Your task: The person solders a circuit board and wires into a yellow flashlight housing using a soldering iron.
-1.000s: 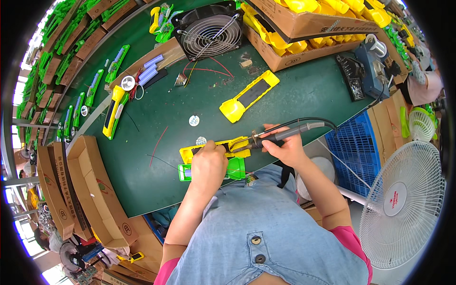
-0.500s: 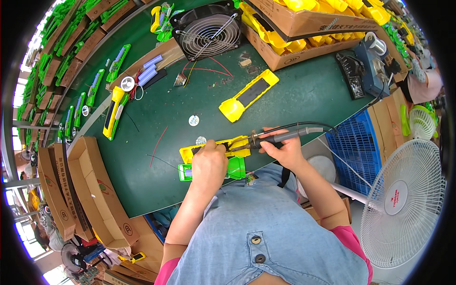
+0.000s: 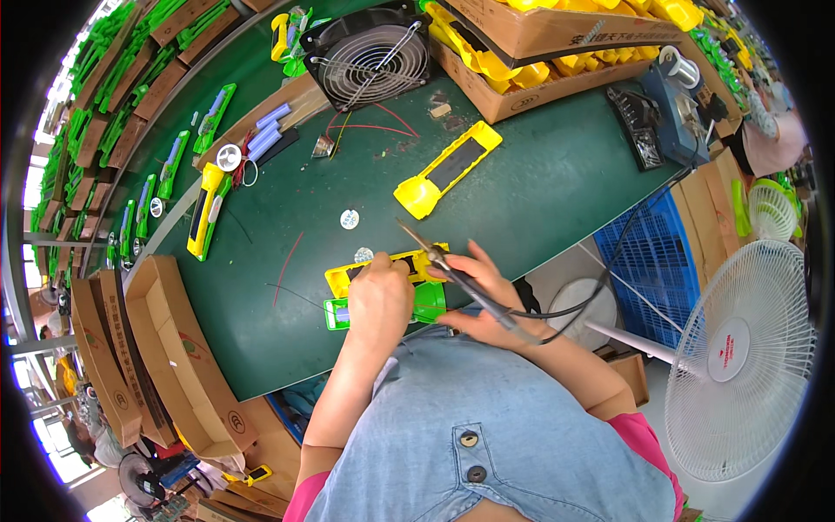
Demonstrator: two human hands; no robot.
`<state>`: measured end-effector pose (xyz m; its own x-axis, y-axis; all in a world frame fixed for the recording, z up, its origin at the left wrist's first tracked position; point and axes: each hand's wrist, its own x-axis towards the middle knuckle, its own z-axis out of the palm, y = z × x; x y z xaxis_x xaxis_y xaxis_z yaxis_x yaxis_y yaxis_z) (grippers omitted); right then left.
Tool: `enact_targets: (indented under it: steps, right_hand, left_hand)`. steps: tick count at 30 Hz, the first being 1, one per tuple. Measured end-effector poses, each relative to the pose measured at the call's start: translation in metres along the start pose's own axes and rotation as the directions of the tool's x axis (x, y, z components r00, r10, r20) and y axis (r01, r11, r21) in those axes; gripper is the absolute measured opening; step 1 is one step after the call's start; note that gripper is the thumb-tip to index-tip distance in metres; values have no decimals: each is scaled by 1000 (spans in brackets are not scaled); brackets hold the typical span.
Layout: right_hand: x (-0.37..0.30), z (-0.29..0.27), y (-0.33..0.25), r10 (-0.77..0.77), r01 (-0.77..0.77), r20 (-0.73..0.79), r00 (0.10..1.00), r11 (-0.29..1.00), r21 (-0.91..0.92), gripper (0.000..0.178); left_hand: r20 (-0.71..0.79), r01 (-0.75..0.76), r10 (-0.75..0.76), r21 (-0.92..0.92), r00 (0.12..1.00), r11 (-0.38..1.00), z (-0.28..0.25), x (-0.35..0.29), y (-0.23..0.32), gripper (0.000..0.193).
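My left hand [image 3: 381, 300] is closed over a yellow flashlight housing [image 3: 337, 282] at the front of the bench; its fingertips are partly hidden. Beneath that housing, nearer my body, lies a green housing half [image 3: 429, 298] with a pale cylindrical cell at its left end and thin wires. My right hand [image 3: 494, 300] holds a soldering iron [image 3: 470, 287] between thumb and fingers. The iron's tip points up and left, above the bench and clear of the yellow housing. A round silvery disc [image 3: 364, 255] sits just beyond my left hand, a second disc [image 3: 350, 218] farther off.
Another yellow housing [image 3: 448, 172] lies mid-bench. A black fan [image 3: 370, 65] and cartons of yellow housings [image 3: 522, 100] stand behind. A soldering station [image 3: 678, 104] with a solder spool is at the far right; its cable hangs down. A cardboard box [image 3: 178, 361] borders the left edge.
My right hand has swung the soldering iron away from the yellow housing, turning its tip up and left. The left hand stays on the housing. The whole view has shifted slightly.
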<state>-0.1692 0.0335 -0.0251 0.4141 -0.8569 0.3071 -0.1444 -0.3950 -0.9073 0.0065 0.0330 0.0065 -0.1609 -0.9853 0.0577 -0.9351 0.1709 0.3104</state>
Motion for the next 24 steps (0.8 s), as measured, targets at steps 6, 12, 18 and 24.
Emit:
enact_targets:
  steps: [6, 12, 18, 24]
  right_hand:
    - [2, 9, 3, 17, -7, 169, 986, 998, -61, 82]
    - [1, 10, 3, -16, 26, 140, 990, 998, -66, 81]
    - [13, 0, 5, 3, 17, 205, 979, 995, -97, 78]
    - [33, -10, 3, -2, 47, 271, 963, 986, -161, 73]
  left_hand:
    - [2, 11, -11, -9, 1000, 1000, -3, 0, 2, 10]
    - [40, -8, 9, -9, 999, 1000, -9, 0, -1, 11]
    - [-37, 101, -121, -337, 992, 936, -44, -22, -18, 15]
    - [-276, 51, -233, -538, 933, 841, 5, -31, -4, 12]
